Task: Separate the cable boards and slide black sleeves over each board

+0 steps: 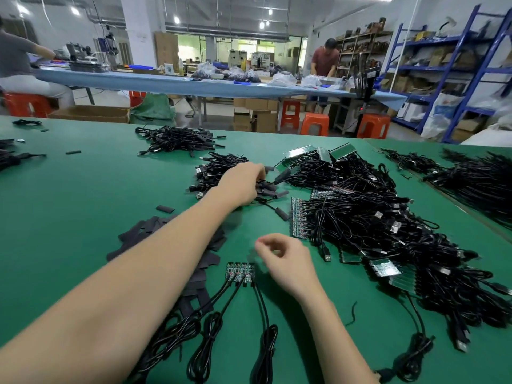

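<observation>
A short strip of joined boards [240,271] is seen lying flat at lower centre, red-dotted, with black cables [205,322] trailed down from it into coiled bundles at the bottom edge; flat black sleeves [144,231] are scattered in a loose heap at centre left, partly hidden behind a forearm; one stray sleeve [165,208] is set apart just above that heap; a large tangle [388,231] of cabled board strips is piled at right; sleeved cables [221,167] are heaped at upper centre, a further pile [177,139] beyond them.
</observation>
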{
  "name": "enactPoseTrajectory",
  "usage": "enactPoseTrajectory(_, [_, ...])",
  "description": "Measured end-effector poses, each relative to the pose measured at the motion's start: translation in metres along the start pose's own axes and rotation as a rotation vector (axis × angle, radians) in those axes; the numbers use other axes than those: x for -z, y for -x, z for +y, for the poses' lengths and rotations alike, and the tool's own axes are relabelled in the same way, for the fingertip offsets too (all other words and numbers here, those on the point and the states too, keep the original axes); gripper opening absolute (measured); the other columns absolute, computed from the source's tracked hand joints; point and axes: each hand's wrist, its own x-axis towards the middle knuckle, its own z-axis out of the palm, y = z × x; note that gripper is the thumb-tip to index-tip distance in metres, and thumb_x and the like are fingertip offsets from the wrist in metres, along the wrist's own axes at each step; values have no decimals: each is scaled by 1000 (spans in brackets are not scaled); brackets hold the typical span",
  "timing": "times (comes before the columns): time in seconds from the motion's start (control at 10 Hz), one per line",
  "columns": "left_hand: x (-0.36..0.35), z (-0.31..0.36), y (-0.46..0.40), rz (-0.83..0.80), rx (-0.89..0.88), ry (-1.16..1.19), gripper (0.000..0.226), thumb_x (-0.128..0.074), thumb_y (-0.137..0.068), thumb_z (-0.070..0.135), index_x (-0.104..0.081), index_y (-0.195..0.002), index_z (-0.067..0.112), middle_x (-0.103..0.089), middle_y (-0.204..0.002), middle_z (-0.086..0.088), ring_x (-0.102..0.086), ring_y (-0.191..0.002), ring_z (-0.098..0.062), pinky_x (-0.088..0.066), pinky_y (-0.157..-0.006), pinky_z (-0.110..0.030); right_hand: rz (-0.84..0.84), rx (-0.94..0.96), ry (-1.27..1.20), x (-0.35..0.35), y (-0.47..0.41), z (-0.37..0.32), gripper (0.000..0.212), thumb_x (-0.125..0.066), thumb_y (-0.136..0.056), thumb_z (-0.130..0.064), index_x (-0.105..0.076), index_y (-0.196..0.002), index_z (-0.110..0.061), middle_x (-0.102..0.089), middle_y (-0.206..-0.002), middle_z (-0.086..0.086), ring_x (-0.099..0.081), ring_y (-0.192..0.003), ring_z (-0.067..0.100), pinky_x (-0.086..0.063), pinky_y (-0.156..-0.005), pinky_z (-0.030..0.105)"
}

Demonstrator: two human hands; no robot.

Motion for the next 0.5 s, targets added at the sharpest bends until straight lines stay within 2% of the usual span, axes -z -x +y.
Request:
enactPoseTrajectory(0.1, [-15,0,-5,-43,11,-43,37,-54,-94,10,-56,-130,17,-55,-133,-8,-52,-123,-30,-45,-102,-44,-97,111,288,-7,4,-3,18,-65,-84,-46,-77,-91,-35,-69,-73,-25,-64,-75,-1,-51,-75,20])
enactPoseTrajectory(0.2, [-40,10,11,15,34,158,22,-59,-95,22,-64,-116,18,-65,-120,-5,-59,-114,-26,-49,-99,-40,-127,125,342,-6,3,-1,16,-66,-81,-51,-76,-87,-40,-63,-62,-28,-61,-71,-1,-48,-70,18])
enactPoseTrajectory(0.3, [-61,25,32,83,98,427,10,-63,-93,26,-71,-95,21,-70,-94,3,-64,-93,-19,-52,-90,-35,-243,104,276,-1,2,-1,15,-67,-81,-49,-76,-83,-37,-70,-68,-23,-60,-64,-4,-50,-70,23])
enactPoseTrajectory(0.4, [-73,38,51,130,160,621,18,-64,-92,28,-71,-80,18,-73,-79,5,-67,-80,-16,-54,-84,-33,-433,99,139,5,5,-2,23,-58,-75,-52,-75,-72,-36,-75,-71,-14,-50,-52,-4,-40,-60,20])
enactPoseTrajectory(0.5, [-79,44,72,218,197,793,24,-62,-94,27,-71,-72,20,-73,-70,10,-66,-66,-5,-57,-79,-29,-481,76,108,13,7,-3,29,-59,-65,-50,-76,-66,-27,-70,-62,-6,-39,-52,1,-33,-54,22])
